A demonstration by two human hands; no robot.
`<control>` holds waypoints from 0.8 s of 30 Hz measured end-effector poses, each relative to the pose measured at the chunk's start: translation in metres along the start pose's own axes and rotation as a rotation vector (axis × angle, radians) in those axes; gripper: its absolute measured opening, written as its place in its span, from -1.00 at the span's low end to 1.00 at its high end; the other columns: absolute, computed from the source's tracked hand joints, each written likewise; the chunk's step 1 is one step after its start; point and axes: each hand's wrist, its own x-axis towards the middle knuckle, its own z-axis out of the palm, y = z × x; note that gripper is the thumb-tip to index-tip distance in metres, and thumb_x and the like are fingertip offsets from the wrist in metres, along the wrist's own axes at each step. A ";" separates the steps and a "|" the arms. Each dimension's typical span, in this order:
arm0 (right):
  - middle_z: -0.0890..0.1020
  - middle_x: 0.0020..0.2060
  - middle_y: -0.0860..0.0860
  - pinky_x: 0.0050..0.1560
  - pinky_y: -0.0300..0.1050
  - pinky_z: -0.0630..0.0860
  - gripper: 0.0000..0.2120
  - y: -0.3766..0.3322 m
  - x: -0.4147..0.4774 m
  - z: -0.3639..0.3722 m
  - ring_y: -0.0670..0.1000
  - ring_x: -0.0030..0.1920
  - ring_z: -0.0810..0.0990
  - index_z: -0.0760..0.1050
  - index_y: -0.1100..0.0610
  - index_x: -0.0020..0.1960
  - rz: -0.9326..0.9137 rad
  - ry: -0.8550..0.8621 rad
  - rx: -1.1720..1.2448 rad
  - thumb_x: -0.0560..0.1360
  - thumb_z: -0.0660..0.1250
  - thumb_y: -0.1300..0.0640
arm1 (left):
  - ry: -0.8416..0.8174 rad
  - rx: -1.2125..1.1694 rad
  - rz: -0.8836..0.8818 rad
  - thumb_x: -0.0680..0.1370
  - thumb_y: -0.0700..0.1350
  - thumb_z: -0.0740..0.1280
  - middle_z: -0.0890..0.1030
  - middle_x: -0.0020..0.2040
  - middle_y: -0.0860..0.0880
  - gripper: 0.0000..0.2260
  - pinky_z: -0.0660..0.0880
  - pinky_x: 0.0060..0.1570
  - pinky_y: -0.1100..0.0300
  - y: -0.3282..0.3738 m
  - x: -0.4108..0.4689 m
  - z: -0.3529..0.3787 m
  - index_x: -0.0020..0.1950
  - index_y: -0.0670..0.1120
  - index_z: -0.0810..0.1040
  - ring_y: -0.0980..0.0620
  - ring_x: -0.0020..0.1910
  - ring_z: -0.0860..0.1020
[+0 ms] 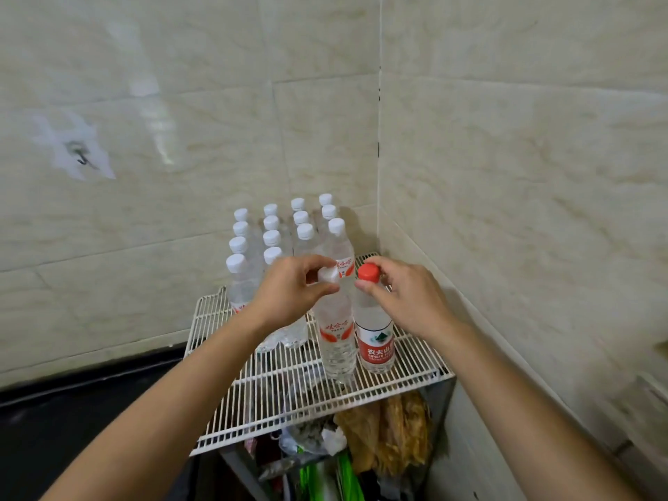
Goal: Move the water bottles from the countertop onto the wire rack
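A white wire rack (408, 359) stands in the tiled corner. Several clear water bottles with white caps (271, 244) stand in rows at its back. At the front stand two bottles side by side. My left hand (289, 287) grips the white-capped bottle (338, 341) at its neck. My right hand (405, 294) pinches the red cap of the red-labelled bottle (374, 338). Both bottles stand upright on the rack.
Tiled walls close in the rack at the back and right. A dark countertop (54, 421) lies to the left. Under the rack sit bags of dried food (394, 432) and green packaging (347, 475). The rack's front strip is bare wire.
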 end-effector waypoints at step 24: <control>0.68 0.18 0.01 0.23 0.03 0.55 -0.56 0.008 0.083 0.051 0.06 0.17 0.65 0.47 -0.01 0.40 0.145 0.004 0.108 0.56 0.40 -0.08 | 0.109 0.197 -0.009 0.55 0.07 0.42 0.70 0.09 -0.04 -0.59 0.54 -0.02 0.10 -0.058 0.049 0.002 0.37 0.00 0.55 -0.01 0.04 0.64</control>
